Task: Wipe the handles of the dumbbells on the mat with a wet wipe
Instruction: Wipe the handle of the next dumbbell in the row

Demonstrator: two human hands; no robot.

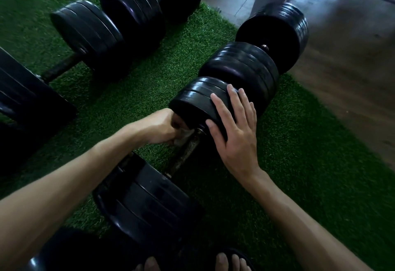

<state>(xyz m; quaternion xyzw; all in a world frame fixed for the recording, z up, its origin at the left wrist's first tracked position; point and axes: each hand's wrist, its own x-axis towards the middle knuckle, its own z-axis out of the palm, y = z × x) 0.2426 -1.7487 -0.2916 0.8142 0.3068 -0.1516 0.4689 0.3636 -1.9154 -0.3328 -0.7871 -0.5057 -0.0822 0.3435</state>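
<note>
The left hand point(164, 126) is clenched around a wet wipe point(183, 136) pressed against the far end of the handle point(186, 155) of the nearest dumbbell point(149, 198), which lies on the green mat point(288, 163) between both arms. The right hand point(233, 125) lies flat with straight fingers on that dumbbell's far weight plates point(196, 99), seemingly steadying it. Judging by this, the wiping of this handle is under way, with the stretch toward the near plates probably left. A second dumbbell point(256, 61) lies just beyond the right hand, and a third point(89, 33) well beyond the left; whether their handles are already clean cannot be told.
</note>
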